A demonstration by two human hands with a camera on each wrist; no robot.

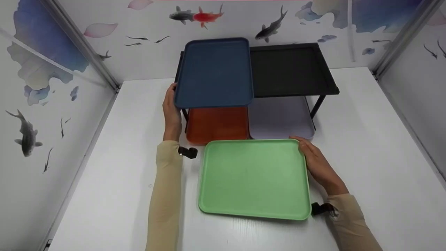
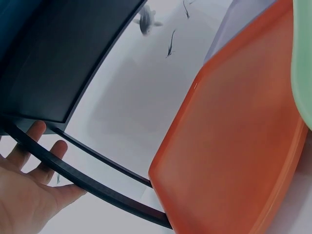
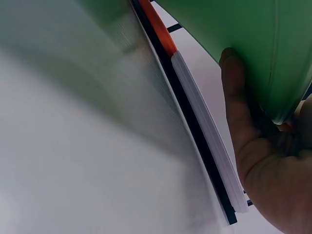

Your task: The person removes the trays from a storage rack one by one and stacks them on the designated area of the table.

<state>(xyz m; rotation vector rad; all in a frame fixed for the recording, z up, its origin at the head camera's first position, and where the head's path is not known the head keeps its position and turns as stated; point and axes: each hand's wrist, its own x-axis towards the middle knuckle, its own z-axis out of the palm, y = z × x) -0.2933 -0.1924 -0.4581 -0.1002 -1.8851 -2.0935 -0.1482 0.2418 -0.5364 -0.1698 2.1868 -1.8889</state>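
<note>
A green tray [image 1: 256,179] is held above the table, gripped by my right hand [image 1: 318,167] at its far right corner. In the right wrist view the thumb [image 3: 234,80] presses on the green tray's surface [image 3: 243,29]. At the left edge of a dark blue tray [image 1: 214,73], my left hand [image 1: 172,111] rests against the side of a black two-tier rack [image 1: 289,69]. Seen from the left wrist, this hand [image 2: 24,195] has its fingers spread by the rack's leg [image 2: 97,187], touching the shelf's edge. The blue tray lies on the left half of the top shelf.
On the rack's lower level sit an orange tray [image 1: 217,123] at left and a pale lilac tray [image 1: 282,118] at right. The white table [image 1: 115,174] is bounded by walls printed with fish [image 1: 28,134] and petals.
</note>
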